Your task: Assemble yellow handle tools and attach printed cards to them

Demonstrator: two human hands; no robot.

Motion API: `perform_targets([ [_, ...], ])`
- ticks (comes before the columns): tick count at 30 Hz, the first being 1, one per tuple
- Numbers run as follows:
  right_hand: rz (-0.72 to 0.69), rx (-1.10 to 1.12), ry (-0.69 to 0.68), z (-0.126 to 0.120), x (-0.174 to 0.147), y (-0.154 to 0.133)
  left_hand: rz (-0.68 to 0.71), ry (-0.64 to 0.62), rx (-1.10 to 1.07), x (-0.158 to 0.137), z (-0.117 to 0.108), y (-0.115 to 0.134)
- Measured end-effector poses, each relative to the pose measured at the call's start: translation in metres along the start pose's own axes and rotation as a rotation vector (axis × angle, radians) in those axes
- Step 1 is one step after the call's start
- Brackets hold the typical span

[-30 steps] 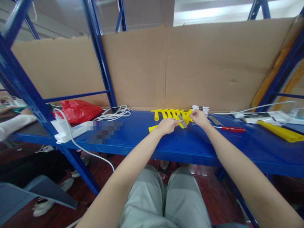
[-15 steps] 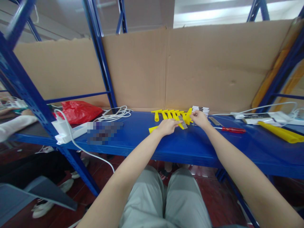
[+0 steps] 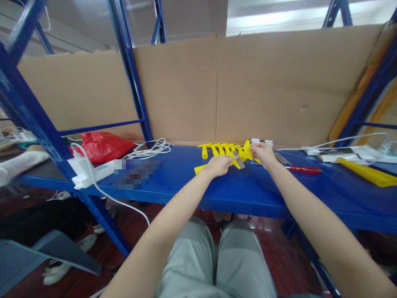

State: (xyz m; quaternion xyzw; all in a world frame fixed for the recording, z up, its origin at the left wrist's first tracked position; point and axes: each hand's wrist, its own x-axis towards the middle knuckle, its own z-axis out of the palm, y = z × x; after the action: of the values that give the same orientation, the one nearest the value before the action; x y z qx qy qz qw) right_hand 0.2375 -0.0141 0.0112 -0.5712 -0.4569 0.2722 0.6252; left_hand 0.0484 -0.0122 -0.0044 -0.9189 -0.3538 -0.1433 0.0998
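The left hand clasps a yellow scraper, its metal blade just beyond the fingertips, where a loosened grip could let it nick the right hand, whose hold I cannot tell.

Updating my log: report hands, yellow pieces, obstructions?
Left hand at metal blade. Right hand at a yellow piece; both grips unclear. Red-handled tool beside right forearm.

"Where is the light?"
"A bright white band glares above the cardboard facing me; the red floor under my blue shelf sits dim."
"And sharpness?"
"Detail softens around my left hand and right hand; blue uprights stretch slantwise at the edges; 1 pixelated patch blots the view."
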Motion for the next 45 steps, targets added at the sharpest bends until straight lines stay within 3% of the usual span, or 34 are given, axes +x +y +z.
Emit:
perform_targets([
  [7, 0.019, 0.060, -0.091, 0.006, -0.005, 0.001, -0.061, -0.009, -0.011, -0.001, -0.001, 0.002],
  [15, 0.000, 0.031, -0.042, 0.005, -0.004, 0.000, -0.085, -0.017, -0.010, -0.001, -0.002, 0.004],
  [23, -0.015, 0.027, -0.086, 0.007, -0.009, -0.002, -0.090, -0.014, -0.001, -0.001, -0.003, 0.004],
  [32, -0.041, -0.052, -0.222, 0.015, -0.012, 0.004, -0.089, -0.006, -0.021, 0.000, 0.000, 0.003],
  [45, -0.135, -0.165, -0.217, 0.020, -0.010, 0.011, -0.059, -0.014, -0.019, 0.000, 0.000, 0.003],
])
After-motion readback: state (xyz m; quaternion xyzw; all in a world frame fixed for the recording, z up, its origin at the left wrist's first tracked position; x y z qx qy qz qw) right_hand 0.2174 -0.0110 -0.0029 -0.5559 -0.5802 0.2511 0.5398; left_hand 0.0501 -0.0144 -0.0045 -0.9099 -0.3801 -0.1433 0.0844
